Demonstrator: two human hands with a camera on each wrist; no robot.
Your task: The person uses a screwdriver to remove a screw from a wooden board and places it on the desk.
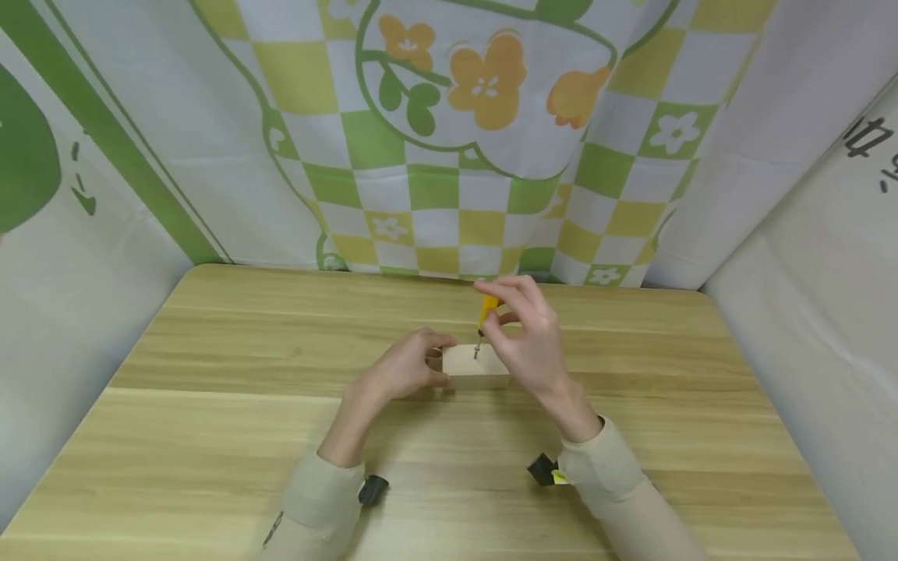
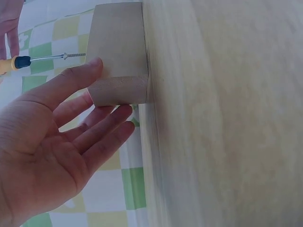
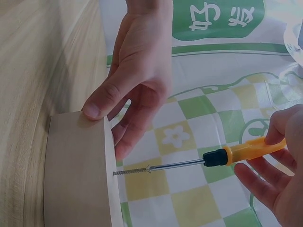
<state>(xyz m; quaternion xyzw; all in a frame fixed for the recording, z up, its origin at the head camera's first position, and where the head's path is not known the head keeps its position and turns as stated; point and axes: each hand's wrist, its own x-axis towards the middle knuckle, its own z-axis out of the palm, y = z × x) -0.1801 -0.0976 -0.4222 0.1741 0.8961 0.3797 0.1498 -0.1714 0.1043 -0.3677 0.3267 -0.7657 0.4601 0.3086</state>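
Observation:
A pale wooden block lies on the table under both hands. My left hand grips its left end, with the thumb on the near face and a finger at the far side. A screw stands upright on the block's top face, its tip at the wood and most of its thread showing. The screwdriver has a yellow handle, a black collar and a thin metal shaft; its tip meets the screw head. My right hand holds the handle between thumb and fingers from above.
The wooden table spreads around the block. A checked, flowered curtain hangs at the table's far edge, and pale cloth walls stand at both sides. A small black device sits at each cuff.

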